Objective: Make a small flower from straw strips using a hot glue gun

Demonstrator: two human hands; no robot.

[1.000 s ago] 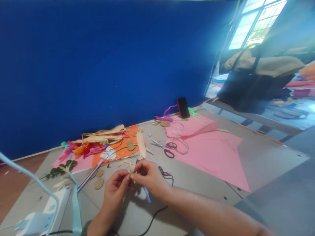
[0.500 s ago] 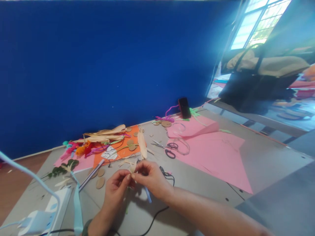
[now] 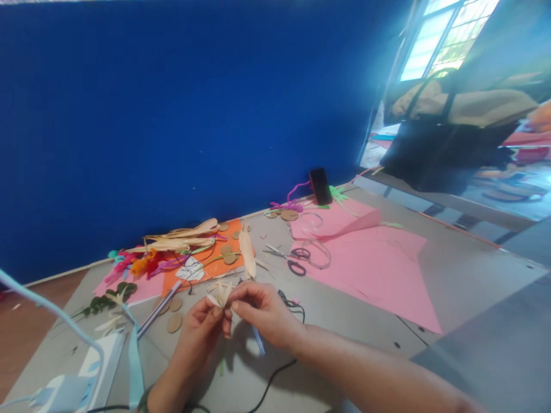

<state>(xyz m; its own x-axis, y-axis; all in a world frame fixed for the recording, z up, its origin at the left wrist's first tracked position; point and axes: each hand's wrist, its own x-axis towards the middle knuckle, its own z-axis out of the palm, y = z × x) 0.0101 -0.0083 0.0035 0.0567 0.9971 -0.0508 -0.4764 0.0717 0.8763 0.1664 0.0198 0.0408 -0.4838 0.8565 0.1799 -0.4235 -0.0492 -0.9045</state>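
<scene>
We hold the small, pale cream, papery piece with flaring petal-like tips (image 3: 221, 294) above the table, between both hands. The left hand (image 3: 202, 324) has its grip pinching the base of the piece, thumb pressed toward the fingers; the right hand (image 3: 262, 312) has its fingertips drawn close together at the right side, and we cannot tell whether they pinch a petal or only touch it. For good work here, we should keep the base pinch firm but light and handle one tip at a time, near its root, since thin papery material will likely split if pulled at its end. Below the right hand we note a slim pale-blue rod (image 3: 258, 341) and a thin black cable (image 3: 272, 378) on the grey table (image 3: 340, 312); we should keep our wrists off the cable. Just beyond the hands lies a flat, pale tan dried strip (image 3: 247, 252), partly over a bright orange sheet (image 3: 217, 266). To the right, the black-handled metal scissors (image 3: 291, 260) lie open beside a large pink paper sheet (image 3: 374, 275).
</scene>
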